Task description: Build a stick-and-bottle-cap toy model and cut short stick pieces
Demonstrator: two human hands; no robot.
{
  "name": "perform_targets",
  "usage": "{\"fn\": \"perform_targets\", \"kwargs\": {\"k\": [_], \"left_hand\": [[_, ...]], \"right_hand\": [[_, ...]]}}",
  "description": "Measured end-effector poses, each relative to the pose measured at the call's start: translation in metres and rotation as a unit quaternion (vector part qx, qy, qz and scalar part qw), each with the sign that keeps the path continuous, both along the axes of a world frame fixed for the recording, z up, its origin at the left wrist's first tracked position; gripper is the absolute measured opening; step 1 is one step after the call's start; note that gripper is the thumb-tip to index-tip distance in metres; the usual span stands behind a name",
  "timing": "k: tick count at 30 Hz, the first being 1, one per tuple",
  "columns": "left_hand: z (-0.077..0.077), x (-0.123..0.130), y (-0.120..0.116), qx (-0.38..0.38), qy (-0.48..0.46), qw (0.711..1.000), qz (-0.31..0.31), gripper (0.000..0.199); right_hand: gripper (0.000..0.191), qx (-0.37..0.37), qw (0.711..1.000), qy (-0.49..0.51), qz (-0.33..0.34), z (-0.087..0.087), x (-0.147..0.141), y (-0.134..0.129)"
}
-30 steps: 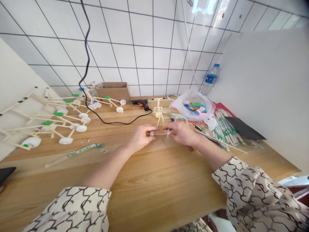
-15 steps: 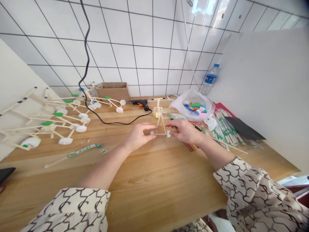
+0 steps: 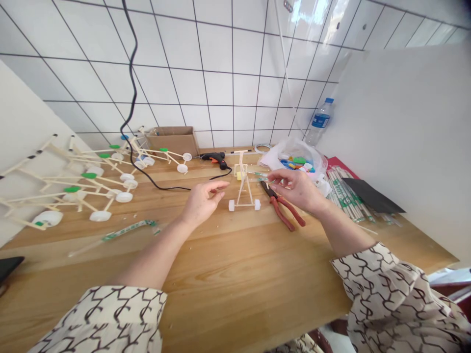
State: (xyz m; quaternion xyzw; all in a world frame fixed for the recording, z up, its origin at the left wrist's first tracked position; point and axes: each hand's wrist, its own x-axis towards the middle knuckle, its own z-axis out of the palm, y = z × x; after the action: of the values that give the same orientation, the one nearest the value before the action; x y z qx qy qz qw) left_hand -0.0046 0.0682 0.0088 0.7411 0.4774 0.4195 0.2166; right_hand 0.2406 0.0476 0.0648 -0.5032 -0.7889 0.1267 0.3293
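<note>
A small frame of pale sticks point(image 3: 243, 189) stands on the wooden table, with a white wheel point(image 3: 231, 205) at its front left and another white wheel point(image 3: 257, 205) at its front right. Just left of it, my left hand point(image 3: 204, 201) hovers with fingers apart and nothing between them. My right hand point(image 3: 296, 189) is to the right of the frame, over the upper part of the pliers point(image 3: 285, 206), its fingers apart and empty. Neither hand touches the frame. The red pliers handles point toward the front edge.
Several stick models with white wheels point(image 3: 100, 215) fill the left side. Behind are a cardboard box point(image 3: 176, 141), a black glue gun point(image 3: 215, 157) with its cable, and a plastic bag point(image 3: 287, 149) of colored caps. Wrapped sticks point(image 3: 348, 196) and a bottle point(image 3: 320, 120) are at right.
Both hands have moved away from the wheeled frame, the left one to the left, the right one to the right and slightly up. The wheels and pliers are now more exposed.
</note>
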Motion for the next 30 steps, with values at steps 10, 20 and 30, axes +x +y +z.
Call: {"fn": "perform_targets", "kwargs": {"k": [10,20,30], "left_hand": [[-0.007,-0.009,0.009,0.03,-0.042,0.997,0.063,0.025],[0.006,-0.016,0.009,0.028,-0.046,0.988,0.142,0.018],[0.013,-0.032,0.013,0.014,-0.038,0.98,0.194,0.024]], "right_hand": [[0.014,0.035,0.995,0.066,-0.065,0.01,0.014,-0.001],[0.012,-0.015,0.969,0.232,-0.082,-0.002,0.034,0.003],[0.016,-0.046,0.903,0.413,-0.11,-0.005,0.048,0.011]]}}
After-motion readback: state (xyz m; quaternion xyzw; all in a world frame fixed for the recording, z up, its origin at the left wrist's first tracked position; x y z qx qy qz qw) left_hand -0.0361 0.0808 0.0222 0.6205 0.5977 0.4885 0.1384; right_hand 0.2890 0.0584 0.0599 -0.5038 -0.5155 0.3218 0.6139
